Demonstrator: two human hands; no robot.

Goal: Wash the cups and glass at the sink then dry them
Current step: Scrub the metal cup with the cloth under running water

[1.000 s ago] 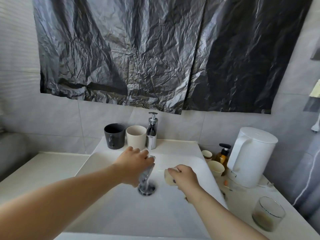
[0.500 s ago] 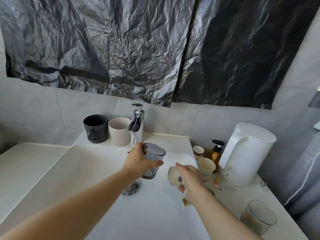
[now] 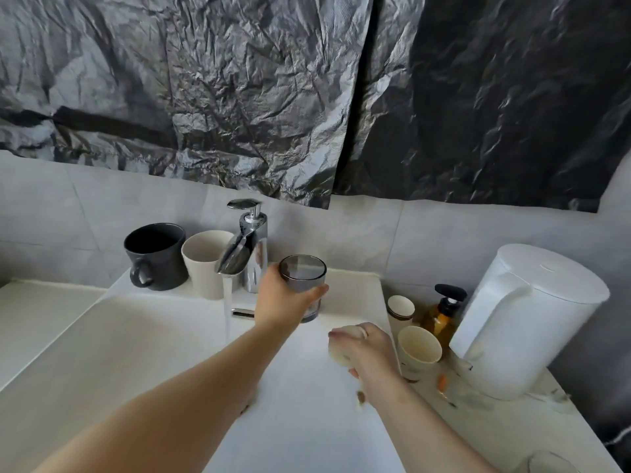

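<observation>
My left hand (image 3: 283, 300) grips a smoky grey glass (image 3: 303, 278) upright at the back right of the white sink (image 3: 143, 349), just right of the chrome tap (image 3: 246, 254). A thin stream of water (image 3: 226, 302) runs from the tap, left of the glass. My right hand (image 3: 370, 353) holds a pale sponge (image 3: 341, 349) over the sink's right side. A dark grey mug (image 3: 155, 256) and a cream cup (image 3: 204, 262) stand on the ledge left of the tap. Two more cream cups (image 3: 418, 351) (image 3: 400, 310) stand on the right counter.
A white kettle (image 3: 526, 319) and an amber pump bottle (image 3: 443, 319) stand on the right counter. The rim of a clear glass (image 3: 549, 464) shows at the bottom right. Crumpled black plastic sheet (image 3: 307, 97) covers the wall above. A white counter (image 3: 37, 319) extends left.
My left hand lifted the grey glass out of the basin from near the drain and carried it up and right to the ledge beside the tap. The right hand with the sponge shifted slightly right.
</observation>
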